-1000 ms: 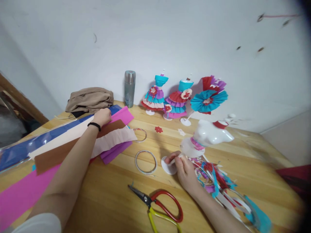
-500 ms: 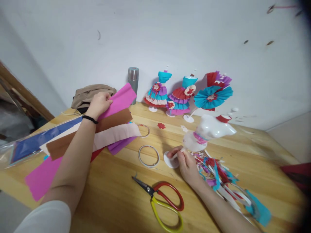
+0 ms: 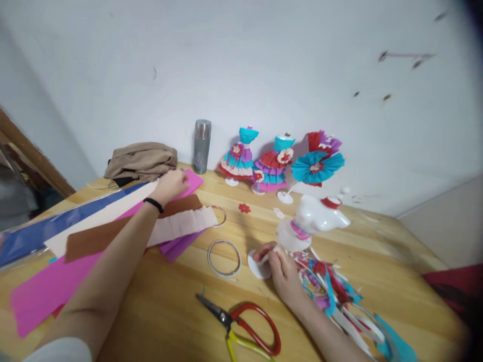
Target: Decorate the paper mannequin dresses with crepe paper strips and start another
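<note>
My left hand (image 3: 171, 185) is closed at the far end of a bright pink crepe paper strip (image 3: 194, 182); its fingertips are partly hidden. Brown paper (image 3: 190, 202), pale pink paper (image 3: 188, 222) and purple paper (image 3: 181, 245) strips lie layered beside it. My right hand (image 3: 281, 269) grips the white stem of a small mannequin stand, whose round base (image 3: 258, 265) shows past my fingers. The white mannequin (image 3: 315, 213) leans tilted to the right, with a pink band at its waist and a red collar.
Red-and-yellow-handled scissors (image 3: 226, 319) lie in front, near a wire coil (image 3: 224, 258). Paper scraps (image 3: 332, 281) spread to the right. Along the wall stand a flask (image 3: 202, 147), a brown cloth bag (image 3: 143, 158) and several dressed mannequins (image 3: 239, 158). A red paper flower (image 3: 244, 207) lies mid-table.
My left hand has come down with the pink strip, which now lies lower and flatter over the pile. My right hand keeps its hold on the stand. The view has shifted slightly.
</note>
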Demonstrator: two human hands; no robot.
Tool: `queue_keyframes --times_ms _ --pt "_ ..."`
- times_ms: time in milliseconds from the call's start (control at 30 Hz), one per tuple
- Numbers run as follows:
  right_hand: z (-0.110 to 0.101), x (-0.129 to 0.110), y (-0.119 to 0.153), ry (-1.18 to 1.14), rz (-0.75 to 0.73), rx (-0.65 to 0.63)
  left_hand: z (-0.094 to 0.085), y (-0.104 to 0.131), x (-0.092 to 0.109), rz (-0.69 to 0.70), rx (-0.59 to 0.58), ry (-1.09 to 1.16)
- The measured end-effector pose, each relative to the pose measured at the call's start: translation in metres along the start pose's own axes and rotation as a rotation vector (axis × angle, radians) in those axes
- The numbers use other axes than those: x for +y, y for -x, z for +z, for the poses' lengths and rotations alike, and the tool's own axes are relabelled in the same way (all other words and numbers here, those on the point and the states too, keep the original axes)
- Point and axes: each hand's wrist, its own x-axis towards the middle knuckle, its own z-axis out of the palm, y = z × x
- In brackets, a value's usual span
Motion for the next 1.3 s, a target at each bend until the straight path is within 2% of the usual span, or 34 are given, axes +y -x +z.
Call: queue_keyframes --times_ms 133,267,400,633,833,1033,1167,1300 --pt "0.001 0.003 0.001 -0.003 0.001 0.012 0.024 0.001 0.004 0.003 -0.111 -0.094" --pt "0.003 0.005 0.001 -0.011 -0.006 0.024 0.031 0.002 0.003 0.007 -0.159 -0.141" --pt "0.004 0.003 0.0 -0.014 -0.017 0.044 0.026 0.002 0.002 0.009 -0.168 -0.169" --pt "0.004 -0.008 -0.001 0.006 0.0 0.081 0.011 0.001 -0.004 -0.028 -0.104 -0.199" --pt "0.0 -0.013 -0.002 0.073 0.115 0.059 0.002 0.004 -0.007 -0.063 -0.028 -0.221" --pt "-0.006 -0.011 -0.011 0.006 0.183 0.031 -0.005 0.004 -0.009 -0.095 0.057 -0.22" --pt "-0.001 -0.007 -0.02 -0.072 0.251 0.005 -0.007 0.003 -0.007 -0.097 0.1 -0.19" --pt "0.012 -0.007 -0.03 -0.116 0.267 0.055 -0.008 0.002 -0.003 -0.09 0.146 -0.121"
